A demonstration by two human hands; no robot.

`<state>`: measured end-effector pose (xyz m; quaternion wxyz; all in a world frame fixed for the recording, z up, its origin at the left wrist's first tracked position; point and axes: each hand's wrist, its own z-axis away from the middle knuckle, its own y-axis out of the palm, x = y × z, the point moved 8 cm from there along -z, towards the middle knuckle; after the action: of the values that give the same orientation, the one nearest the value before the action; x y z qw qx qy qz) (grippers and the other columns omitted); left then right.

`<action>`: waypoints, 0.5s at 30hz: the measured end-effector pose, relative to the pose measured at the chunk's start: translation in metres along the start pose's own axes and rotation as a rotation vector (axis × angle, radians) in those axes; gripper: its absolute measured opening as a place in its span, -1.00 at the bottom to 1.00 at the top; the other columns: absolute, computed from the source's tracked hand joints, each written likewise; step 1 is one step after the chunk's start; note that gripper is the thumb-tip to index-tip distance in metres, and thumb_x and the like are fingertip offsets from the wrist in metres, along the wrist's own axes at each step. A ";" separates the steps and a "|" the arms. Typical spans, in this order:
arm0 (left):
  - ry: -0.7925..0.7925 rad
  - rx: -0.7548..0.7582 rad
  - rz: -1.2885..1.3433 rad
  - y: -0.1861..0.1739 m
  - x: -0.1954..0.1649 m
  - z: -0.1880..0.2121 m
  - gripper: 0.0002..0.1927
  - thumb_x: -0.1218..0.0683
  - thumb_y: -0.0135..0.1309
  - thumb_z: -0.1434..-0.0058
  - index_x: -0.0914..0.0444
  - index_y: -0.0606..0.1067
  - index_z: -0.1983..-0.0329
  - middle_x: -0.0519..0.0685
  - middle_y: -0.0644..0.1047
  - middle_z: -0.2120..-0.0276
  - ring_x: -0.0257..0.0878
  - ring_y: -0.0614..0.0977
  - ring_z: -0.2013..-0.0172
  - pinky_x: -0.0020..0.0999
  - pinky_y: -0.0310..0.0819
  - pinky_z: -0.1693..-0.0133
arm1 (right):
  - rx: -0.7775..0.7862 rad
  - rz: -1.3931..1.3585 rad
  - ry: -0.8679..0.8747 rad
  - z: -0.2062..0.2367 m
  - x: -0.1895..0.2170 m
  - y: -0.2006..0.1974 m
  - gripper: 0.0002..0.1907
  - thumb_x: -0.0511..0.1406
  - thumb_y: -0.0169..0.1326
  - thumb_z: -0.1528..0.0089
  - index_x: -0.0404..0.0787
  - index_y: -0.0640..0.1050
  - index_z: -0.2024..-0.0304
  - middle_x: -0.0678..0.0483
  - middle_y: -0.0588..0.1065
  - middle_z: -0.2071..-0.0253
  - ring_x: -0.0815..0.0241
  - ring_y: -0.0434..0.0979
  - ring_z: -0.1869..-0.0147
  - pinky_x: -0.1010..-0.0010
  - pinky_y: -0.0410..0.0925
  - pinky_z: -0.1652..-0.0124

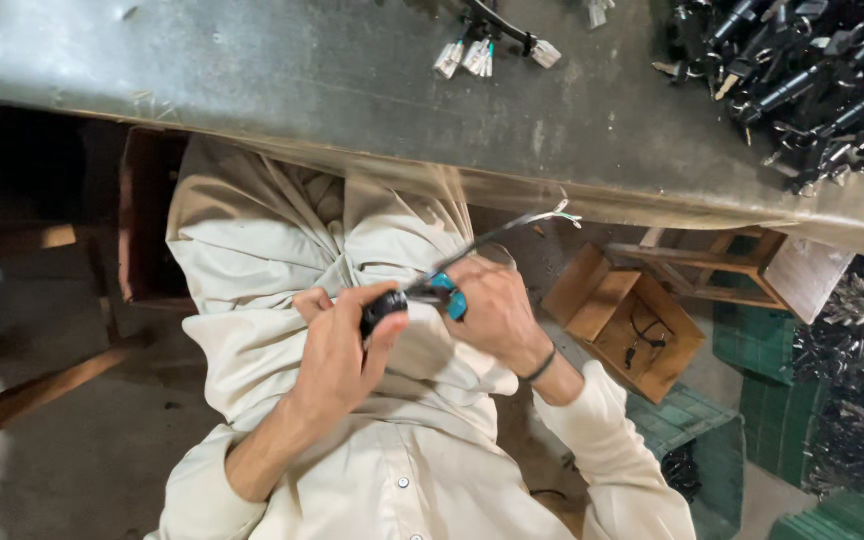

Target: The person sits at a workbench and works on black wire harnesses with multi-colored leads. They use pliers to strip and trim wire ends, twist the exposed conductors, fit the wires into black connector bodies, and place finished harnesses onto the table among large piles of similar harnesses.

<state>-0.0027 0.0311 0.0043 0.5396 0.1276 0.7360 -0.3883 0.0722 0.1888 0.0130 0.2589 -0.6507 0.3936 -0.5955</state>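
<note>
My left hand (337, 350) is closed around a small round black part (382, 306) over my lap. Close beside it, my right hand (497, 310) grips a blue-handled tool (452, 297) whose tip meets the black part. A thin grey cable (512, 228) runs up and to the right from between the hands, and its end splits into several bare wire tips (564, 213). A dark band (542, 365) sits on my right wrist. Both hands hang just below the table's front edge, above my cream-coloured clothes (272, 240).
A grey worn table (252, 70) fills the top. A heap of black cable parts (812, 80) lies on it at the right, white connectors (477, 55) near the middle. On the floor to the right stand a wooden box (622, 320), green crates (752, 340) and black bundles (852, 400).
</note>
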 end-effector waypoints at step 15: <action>0.069 -0.221 0.110 0.013 -0.103 -0.162 -0.53 0.00 0.38 -0.12 0.14 0.56 -0.10 0.06 0.66 0.19 -0.03 0.70 0.19 -0.22 0.53 0.11 | -0.265 0.439 0.393 -0.046 -0.026 -0.138 -0.75 -0.23 0.13 -0.20 -0.05 0.59 0.06 0.07 0.61 0.03 0.00 0.62 -0.05 0.23 0.46 0.01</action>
<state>-0.0681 0.1783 0.1101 0.5452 0.1208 0.7844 -0.2701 0.0557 0.2929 0.1169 0.2134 -0.4509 0.6413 -0.5831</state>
